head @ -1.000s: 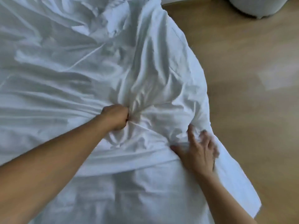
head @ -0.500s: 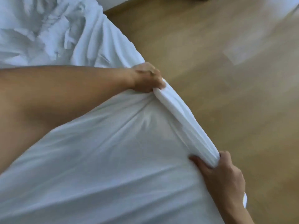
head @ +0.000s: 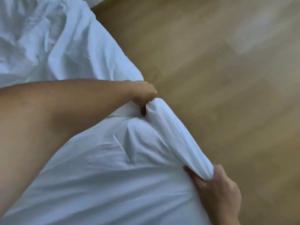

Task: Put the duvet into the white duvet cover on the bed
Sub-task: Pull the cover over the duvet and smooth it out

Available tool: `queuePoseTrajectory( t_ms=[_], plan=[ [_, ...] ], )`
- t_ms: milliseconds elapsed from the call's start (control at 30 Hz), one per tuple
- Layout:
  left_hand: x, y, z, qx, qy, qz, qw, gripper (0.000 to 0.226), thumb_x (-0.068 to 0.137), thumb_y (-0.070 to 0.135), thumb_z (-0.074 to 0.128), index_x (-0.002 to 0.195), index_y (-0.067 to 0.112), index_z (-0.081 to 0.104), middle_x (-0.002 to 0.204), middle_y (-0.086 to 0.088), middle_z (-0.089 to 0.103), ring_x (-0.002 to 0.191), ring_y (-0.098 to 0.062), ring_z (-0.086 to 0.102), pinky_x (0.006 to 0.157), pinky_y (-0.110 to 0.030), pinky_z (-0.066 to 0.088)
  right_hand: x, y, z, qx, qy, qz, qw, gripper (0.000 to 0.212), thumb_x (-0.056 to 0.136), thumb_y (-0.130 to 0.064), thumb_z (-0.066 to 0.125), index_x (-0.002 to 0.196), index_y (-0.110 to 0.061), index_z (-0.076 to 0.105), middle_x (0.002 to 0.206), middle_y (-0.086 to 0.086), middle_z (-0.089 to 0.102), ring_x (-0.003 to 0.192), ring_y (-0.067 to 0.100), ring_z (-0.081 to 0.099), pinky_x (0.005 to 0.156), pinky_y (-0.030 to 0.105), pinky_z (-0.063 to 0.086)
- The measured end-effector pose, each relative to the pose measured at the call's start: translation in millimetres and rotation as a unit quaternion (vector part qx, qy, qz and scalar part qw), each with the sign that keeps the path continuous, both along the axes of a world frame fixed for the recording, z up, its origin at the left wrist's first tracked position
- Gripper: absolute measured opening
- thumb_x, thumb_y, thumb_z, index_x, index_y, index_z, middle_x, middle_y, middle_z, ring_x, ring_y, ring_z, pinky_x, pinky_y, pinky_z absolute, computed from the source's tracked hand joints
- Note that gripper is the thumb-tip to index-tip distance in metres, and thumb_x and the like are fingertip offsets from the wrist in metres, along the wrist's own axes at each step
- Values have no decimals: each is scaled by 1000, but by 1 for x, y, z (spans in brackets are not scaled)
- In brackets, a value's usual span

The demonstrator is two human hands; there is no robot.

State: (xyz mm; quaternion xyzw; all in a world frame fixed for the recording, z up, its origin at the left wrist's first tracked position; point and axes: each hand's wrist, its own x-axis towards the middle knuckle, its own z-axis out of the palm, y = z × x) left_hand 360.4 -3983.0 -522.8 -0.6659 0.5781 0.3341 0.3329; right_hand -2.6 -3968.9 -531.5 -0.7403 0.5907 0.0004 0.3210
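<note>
Head cam only, slightly blurred.

Left hand [head: 142,95]: just above frame centre, forearm coming in from 9 o'clock. Fingers are curled down around the top end of a thick white roll [head: 177,140] of fabric, so it has a closed grip on cloth. The thumb sits in the crease at the roll's end.

Right hand [head: 215,189]: at 5 o'clock, wrist leaving the frame at the bottom edge. Fingers are wrapped under the lower end of the same roll, thumb on the near side. This is also a firm grip on the cloth.

The roll runs straight between the two hands, from centre toward 5 o'clock, and looks taut. It forms the outer edge of the duvet cover [head: 113,176].

The duvet cover fills 6 to 9 o'clock as a fairly smooth white sheet. A few creases fan out from the left hand's grip. At 10 to 11 o'clock it is bunched and crumpled [head: 48,38]. Its edge falls away toward the floor [head: 219,70].

The duvet I can't pick out separately. Everything is white, and I can't tell whether the roll has padding inside.

The floor is light wood, covering 12 through 4 o'clock, with a pale glare patch at 1 to 2 o'clock.
</note>
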Motion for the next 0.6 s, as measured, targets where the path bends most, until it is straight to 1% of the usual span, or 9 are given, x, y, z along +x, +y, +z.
queuePoseTrajectory(
  t_ms=[67, 133, 200, 267, 300, 367, 433, 500, 600],
  plan=[
    [14, 1, 3, -230, -36, -22, 972, 33, 70, 29, 78, 68, 27, 45, 67, 8, 45, 70, -23, 43, 79, -38, 40, 0, -6, -6, -11, -29, 14, 999, 70, 48, -81, 75, 85, -28, 48, 52, -18, 39, 49, 23, 35, 53, 35, 36],
    [19, 10, 1, -388, -133, 4, 912, 10, 78, 7, 58, 80, 17, 57, 79, -7, 54, 76, -31, 52, 82, -44, 42, 3, -24, -15, 111, 25, 96, 989, 78, 46, -93, 66, 92, -34, 46, 70, -17, 53, 63, 16, 50, 57, 36, 42],
    [4, 27, -21, -285, -192, 44, 938, 35, 89, 5, 46, 122, 11, 56, 120, -14, 56, 115, -34, 53, 107, -48, 32, 6, -32, -21, 270, 71, 156, 947, 76, 51, -89, 69, 96, -29, 59, 88, -13, 64, 83, 13, 62, 71, 38, 52],
    [-21, 18, -31, -114, -98, 26, 988, 61, 90, 8, 51, 147, 22, 37, 147, -5, 40, 142, -26, 33, 121, -52, 8, -3, -32, -31, 313, 113, 166, 928, 61, 63, -78, 74, 91, -24, 66, 85, -10, 69, 84, 13, 65, 75, 35, 55],
    [-28, 9, -26, -55, -8, 51, 997, 72, 85, 11, 58, 150, 29, 33, 150, 0, 39, 143, -21, 31, 122, -52, 6, -12, -31, -35, 292, 111, 156, 937, 53, 67, -73, 74, 85, -24, 66, 78, -11, 70, 78, 11, 64, 70, 33, 54],
    [-22, -14, -12, 47, 153, 165, 973, 92, 65, 36, 80, 147, 40, 37, 146, 14, 47, 135, -10, 41, 116, -39, 28, -37, -34, -36, 172, 89, 108, 975, 46, 69, -71, 71, 72, -26, 63, 62, -18, 64, 62, 4, 58, 55, 30, 49],
    [-26, -18, -5, 113, 185, 151, 964, 92, 46, 56, 92, 130, 41, 56, 125, 22, 63, 120, -6, 57, 92, -23, 47, -53, -34, -28, 71, 75, 62, 993, 55, 64, -77, 70, 65, -23, 57, 60, -26, 60, 54, -1, 50, 48, 24, 37],
    [-40, -11, -12, 44, 66, 47, 996, 70, 51, 60, 91, 109, 31, 67, 102, 12, 70, 101, -17, 65, 81, -29, 51, -60, -30, -27, 103, 89, 39, 990, 58, 59, -79, 72, 67, -23, 58, 58, -20, 61, 57, 3, 53, 50, 26, 38],
    [-42, -17, -23, -200, -77, -23, 976, 49, 73, 47, 81, 109, 23, 58, 109, -5, 64, 106, -31, 59, 99, -38, 43, -63, -28, -33, 281, 52, 84, 955, 51, 59, -73, 77, 86, -32, 66, 75, -20, 70, 73, 3, 66, 60, 27, 47]
  ],
)
